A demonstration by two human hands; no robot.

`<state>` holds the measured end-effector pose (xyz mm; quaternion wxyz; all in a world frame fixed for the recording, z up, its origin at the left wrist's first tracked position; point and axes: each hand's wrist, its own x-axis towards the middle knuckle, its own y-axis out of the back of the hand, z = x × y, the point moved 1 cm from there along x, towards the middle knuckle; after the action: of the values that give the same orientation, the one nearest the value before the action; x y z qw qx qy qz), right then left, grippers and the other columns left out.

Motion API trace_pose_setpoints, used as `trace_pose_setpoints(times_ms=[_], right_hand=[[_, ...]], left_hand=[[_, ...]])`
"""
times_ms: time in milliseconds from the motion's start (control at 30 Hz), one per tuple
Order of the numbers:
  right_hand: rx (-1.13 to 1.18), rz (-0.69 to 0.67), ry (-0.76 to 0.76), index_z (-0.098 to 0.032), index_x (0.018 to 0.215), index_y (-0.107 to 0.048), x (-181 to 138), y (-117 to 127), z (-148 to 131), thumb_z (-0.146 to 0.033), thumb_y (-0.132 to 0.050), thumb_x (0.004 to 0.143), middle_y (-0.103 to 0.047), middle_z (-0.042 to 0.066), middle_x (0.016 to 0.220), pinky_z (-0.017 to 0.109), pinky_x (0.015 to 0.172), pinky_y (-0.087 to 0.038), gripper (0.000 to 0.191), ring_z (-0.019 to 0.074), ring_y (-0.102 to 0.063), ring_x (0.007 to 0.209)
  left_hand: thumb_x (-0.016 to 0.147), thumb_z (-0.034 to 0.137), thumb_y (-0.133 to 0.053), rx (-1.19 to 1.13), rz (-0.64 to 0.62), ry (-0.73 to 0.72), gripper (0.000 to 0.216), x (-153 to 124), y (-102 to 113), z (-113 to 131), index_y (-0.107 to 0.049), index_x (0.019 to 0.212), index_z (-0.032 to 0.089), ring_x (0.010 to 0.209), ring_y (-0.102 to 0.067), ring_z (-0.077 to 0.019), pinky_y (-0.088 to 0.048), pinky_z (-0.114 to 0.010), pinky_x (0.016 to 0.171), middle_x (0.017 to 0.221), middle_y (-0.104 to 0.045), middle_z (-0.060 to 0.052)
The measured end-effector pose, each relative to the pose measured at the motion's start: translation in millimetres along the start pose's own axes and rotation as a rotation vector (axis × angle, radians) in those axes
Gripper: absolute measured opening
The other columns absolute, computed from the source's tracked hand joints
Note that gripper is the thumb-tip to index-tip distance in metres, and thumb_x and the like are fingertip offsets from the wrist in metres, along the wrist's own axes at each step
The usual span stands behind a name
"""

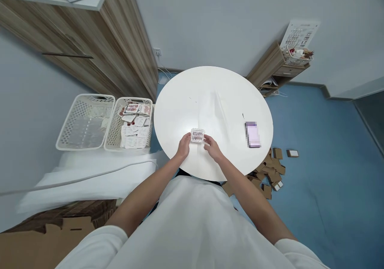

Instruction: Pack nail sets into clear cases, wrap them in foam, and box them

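A small clear plastic box (197,135) with pinkish-red items inside is in front of me, near the near edge of the white round table. My left hand (184,145) grips its left side, thumb along the edge. On the other side, the fingers of my right hand (213,146) curl against the box's right edge, with the thumb a little lower. What exactly the items in the box are is too small to make out. Beneath and beyond it lies a thin translucent sheet (211,109) on the tabletop.
A phone with a blurred screen (253,135) lies on the table's right. To the left stand a white basket of printed packets (129,135) and another basket with clear plastic pieces (85,123). Small cardboard boxes (271,169) are heaped on the floor at right.
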<state>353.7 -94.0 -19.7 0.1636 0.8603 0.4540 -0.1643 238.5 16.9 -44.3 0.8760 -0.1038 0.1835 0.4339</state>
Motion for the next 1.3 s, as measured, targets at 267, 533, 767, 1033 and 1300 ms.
trace_pose_setpoints(times_ms=[267, 533, 767, 1033, 1300], right_hand=[[0.062, -0.046, -0.016, -0.023, 0.118, -0.047, -45.6, 95.1, 38.0, -0.009, -0.046, 0.062, -0.046, 0.006, 0.129, 0.037, 0.095, -0.040, 0.058, 0.0187, -0.048, 0.115], [-0.023, -0.156, -0.008, -0.023, 0.120, -0.044, -39.4, 101.5, 65.5, -0.009, -0.045, 0.061, -0.044, 0.006, 0.131, 0.036, 0.095, -0.040, 0.060, 0.0191, -0.045, 0.118], [-0.137, -0.213, 0.050, -0.022, 0.125, -0.038, -35.1, 102.3, 66.9, -0.011, -0.045, 0.064, -0.043, 0.007, 0.131, 0.036, 0.095, -0.040, 0.063, 0.0188, -0.043, 0.119], [-0.701, -0.164, 0.407, -0.022, 0.117, -0.048, -66.3, 119.5, 79.3, -0.029, -0.056, 0.072, -0.046, 0.008, 0.127, 0.043, 0.097, -0.036, 0.046, 0.0240, -0.039, 0.119], [-1.067, -0.343, 0.520, -0.020, 0.095, -0.060, -74.3, 125.4, 95.5, -0.027, -0.060, 0.072, -0.051, 0.009, 0.117, 0.040, 0.086, -0.038, 0.023, 0.0258, -0.045, 0.107]], left_hand=[[0.085, 0.043, -0.037, 0.043, -0.152, 0.055, 0.045, -34.8, -71.6, -19.7, -0.046, 0.121, 0.017, 0.111, -0.049, -0.0204, -0.040, -0.033, 0.089, 0.123, -0.052, -0.010], [0.085, 0.041, -0.038, 0.200, -0.057, 0.067, 0.038, -47.7, -85.5, -30.7, -0.050, 0.114, 0.020, 0.112, -0.048, -0.0194, -0.040, -0.031, 0.088, 0.124, -0.051, -0.008], [0.086, 0.041, -0.033, 0.299, -0.073, 0.051, 0.038, -49.2, -86.9, -33.5, -0.049, 0.114, 0.020, 0.111, -0.048, -0.0201, -0.039, -0.033, 0.089, 0.123, -0.052, -0.007], [0.067, 0.036, -0.062, 0.907, -0.275, -0.409, 0.048, -69.4, -59.0, -33.6, -0.050, 0.111, 0.020, 0.108, -0.045, -0.0238, -0.036, -0.037, 0.092, 0.114, -0.051, -0.008], [0.069, 0.031, -0.062, 1.222, -0.511, -0.496, 0.028, -76.7, -32.2, -40.4, -0.059, 0.095, 0.022, 0.098, -0.046, -0.0231, -0.038, -0.036, 0.081, 0.104, -0.053, -0.006]])
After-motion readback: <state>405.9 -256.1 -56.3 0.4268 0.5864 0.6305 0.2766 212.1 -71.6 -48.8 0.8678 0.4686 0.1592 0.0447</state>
